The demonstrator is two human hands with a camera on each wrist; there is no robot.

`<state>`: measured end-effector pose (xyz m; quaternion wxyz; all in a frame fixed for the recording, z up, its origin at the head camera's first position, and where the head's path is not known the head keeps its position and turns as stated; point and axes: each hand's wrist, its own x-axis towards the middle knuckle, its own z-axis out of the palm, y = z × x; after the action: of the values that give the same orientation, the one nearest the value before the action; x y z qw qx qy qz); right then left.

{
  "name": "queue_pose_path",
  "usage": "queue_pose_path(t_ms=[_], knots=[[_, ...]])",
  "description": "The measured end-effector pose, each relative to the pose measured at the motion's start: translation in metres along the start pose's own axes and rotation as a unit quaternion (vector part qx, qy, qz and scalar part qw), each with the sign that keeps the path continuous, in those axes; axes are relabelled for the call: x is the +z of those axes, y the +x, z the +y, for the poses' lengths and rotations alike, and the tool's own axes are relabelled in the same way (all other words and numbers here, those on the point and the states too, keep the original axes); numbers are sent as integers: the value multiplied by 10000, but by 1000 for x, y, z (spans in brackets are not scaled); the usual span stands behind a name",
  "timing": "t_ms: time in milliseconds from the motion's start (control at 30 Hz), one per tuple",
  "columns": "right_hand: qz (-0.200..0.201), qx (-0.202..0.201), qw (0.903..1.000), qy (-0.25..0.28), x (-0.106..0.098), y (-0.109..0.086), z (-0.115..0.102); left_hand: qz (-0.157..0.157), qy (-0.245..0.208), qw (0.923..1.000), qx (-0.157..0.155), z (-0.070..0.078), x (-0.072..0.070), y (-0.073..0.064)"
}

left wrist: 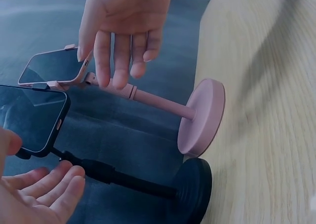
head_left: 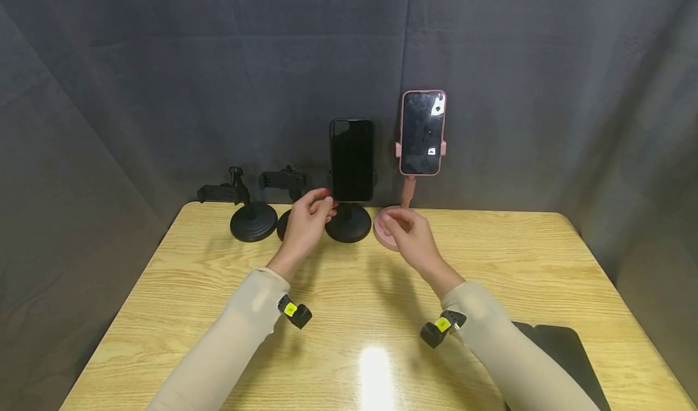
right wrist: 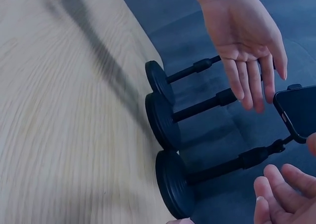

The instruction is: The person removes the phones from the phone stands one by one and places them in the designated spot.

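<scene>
My left hand hovers at the lower left corner of a black phone, its fingers loosely bent with nothing between them. The phone stands upright in the clamp of a black phone stand with a round base. My right hand is in front of a pink phone stand, overlapping its round base in the head view. A pink-cased phone sits in that stand's clamp, higher than the black one. In the left wrist view, the right hand's fingers point downward, relaxed and holding nothing.
Two more black phone stands, one at the far left and one beside it, have no phones in their clamps. A flat black object lies at the right, partly under my right forearm. A dark grey curtain hangs behind the wooden table.
</scene>
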<state>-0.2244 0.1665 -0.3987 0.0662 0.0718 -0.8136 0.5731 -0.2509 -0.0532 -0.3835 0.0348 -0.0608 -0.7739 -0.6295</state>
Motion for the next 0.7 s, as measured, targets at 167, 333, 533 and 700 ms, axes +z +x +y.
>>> queue_pose_path(t_ms=[167, 333, 533, 700], knots=[[-69, 99, 9999, 105, 3, 3, -6, -98, -44, 9999, 87, 2, 0, 0], [-57, 157, 9992, 351, 7, 8, -18, -32, -105, 9999, 41, 6, 1, 2], [53, 257, 9982, 533, 12, 17, -27, 28, -396, 9992, -38, 12, 3, 6], [207, 426, 9964, 709, 16, 25, -32, 118, -613, 9979, -152, 17, 6, 9]])
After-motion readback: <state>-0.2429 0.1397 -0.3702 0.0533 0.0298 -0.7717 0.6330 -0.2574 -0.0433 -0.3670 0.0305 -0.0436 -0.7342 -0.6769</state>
